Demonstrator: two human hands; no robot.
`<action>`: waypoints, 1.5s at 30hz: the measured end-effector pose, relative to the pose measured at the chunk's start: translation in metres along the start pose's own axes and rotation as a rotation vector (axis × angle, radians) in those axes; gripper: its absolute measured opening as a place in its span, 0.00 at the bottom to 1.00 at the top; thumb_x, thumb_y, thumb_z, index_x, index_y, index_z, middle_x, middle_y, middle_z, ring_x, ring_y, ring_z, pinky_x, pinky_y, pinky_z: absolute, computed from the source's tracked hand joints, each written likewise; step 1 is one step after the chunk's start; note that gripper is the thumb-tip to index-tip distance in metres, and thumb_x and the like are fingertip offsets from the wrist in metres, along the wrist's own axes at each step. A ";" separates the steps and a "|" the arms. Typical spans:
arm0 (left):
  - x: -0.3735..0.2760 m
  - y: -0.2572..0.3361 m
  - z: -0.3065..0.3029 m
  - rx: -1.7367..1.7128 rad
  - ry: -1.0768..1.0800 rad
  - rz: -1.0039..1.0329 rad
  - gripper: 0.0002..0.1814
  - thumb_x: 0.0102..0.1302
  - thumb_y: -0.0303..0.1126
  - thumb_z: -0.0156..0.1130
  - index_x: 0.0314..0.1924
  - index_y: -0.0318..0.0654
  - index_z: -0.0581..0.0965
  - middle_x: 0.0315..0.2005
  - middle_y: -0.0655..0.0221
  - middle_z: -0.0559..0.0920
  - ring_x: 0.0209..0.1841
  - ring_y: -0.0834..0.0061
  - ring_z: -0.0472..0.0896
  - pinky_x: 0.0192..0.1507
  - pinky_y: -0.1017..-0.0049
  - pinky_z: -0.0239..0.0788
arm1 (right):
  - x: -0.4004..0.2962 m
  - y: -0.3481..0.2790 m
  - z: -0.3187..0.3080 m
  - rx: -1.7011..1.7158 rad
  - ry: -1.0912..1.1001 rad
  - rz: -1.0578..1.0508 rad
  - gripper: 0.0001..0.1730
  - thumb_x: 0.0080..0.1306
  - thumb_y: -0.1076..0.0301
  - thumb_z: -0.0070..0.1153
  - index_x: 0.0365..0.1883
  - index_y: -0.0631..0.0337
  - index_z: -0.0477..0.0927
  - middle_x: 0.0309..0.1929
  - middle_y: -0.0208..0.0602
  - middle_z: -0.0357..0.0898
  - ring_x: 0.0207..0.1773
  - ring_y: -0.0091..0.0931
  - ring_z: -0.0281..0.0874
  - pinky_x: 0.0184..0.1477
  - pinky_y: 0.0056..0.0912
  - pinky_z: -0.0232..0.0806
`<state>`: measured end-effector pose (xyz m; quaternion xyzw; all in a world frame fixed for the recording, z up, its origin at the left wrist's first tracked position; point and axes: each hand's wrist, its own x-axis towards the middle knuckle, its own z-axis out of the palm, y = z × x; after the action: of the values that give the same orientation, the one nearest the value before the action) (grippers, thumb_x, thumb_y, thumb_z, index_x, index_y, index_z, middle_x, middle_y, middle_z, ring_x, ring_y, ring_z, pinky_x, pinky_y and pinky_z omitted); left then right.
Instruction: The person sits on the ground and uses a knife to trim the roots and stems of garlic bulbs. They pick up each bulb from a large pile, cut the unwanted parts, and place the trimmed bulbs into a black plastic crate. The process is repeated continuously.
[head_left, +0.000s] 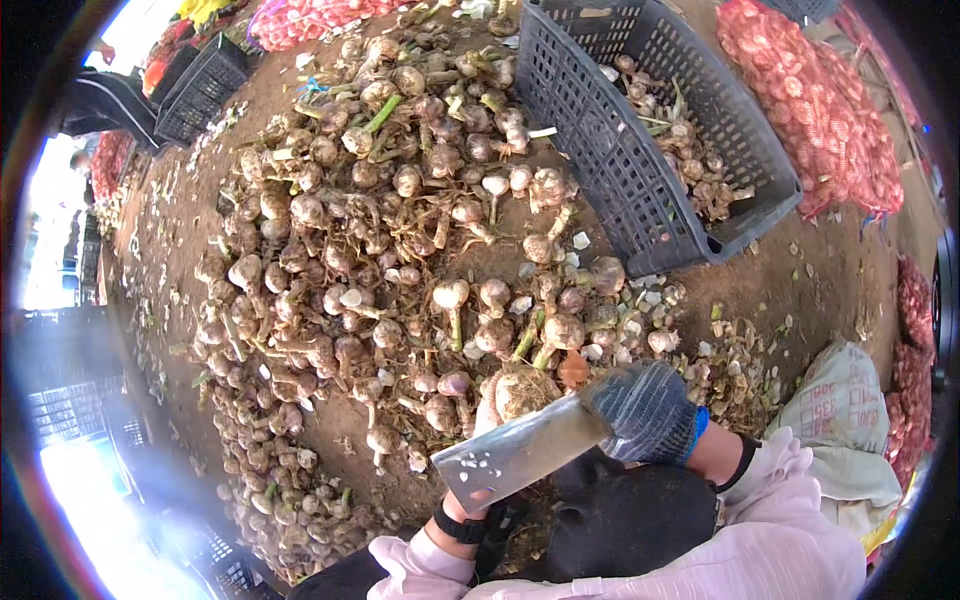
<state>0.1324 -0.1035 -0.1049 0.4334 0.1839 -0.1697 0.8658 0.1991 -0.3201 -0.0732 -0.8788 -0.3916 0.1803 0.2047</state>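
In my right hand (643, 411), which wears a dark grey knitted glove, is a cleaver with a broad metal blade (525, 450). White flecks cling to the blade, which points left and crosses in front of my left hand. That hand (486, 411) has its fingers around a large garlic bulb (522, 391), just beyond the blade's upper edge. The blade covers much of the hand, and any stem below the bulb is hidden. Ahead spreads a heap of untrimmed garlic (337, 255) with roots and stems, on bare earth. Several bulbs lie close to the held one.
A black plastic crate (600, 142) stands front right with some garlic inside. Beyond it lies a red mesh sack (814, 112) filled with bulbs. Peelings (731, 375) and a pale woven sack (844, 405) lie to my right. Another person's dark sleeve (112, 105) is beside a crate (201, 90) far left.
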 end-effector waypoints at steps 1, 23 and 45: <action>-0.002 0.004 0.002 0.048 -0.043 0.005 0.30 0.57 0.30 0.66 0.59 0.41 0.68 0.49 0.66 0.77 0.52 0.71 0.76 0.58 0.69 0.65 | 0.004 0.004 0.000 0.011 -0.020 0.020 0.23 0.44 0.58 0.58 0.40 0.51 0.78 0.34 0.38 0.78 0.36 0.38 0.76 0.38 0.45 0.66; -0.012 0.002 0.016 -0.436 0.042 -0.259 0.19 0.66 0.41 0.57 0.53 0.39 0.72 0.41 0.63 0.81 0.43 0.71 0.80 0.48 0.72 0.73 | 0.014 0.023 0.016 0.102 0.319 -0.228 0.12 0.58 0.60 0.47 0.35 0.58 0.73 0.18 0.39 0.72 0.16 0.37 0.70 0.21 0.46 0.64; -0.006 0.019 0.018 0.508 -0.159 0.047 0.27 0.61 0.54 0.57 0.55 0.46 0.71 0.42 0.68 0.80 0.50 0.69 0.76 0.55 0.69 0.67 | 0.009 0.053 0.039 0.905 0.193 0.589 0.23 0.60 0.63 0.62 0.52 0.63 0.75 0.45 0.36 0.81 0.47 0.26 0.77 0.50 0.31 0.69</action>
<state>0.1390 -0.1065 -0.0795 0.6261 0.0566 -0.2239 0.7448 0.2186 -0.3375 -0.1343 -0.7880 0.0081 0.2989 0.5382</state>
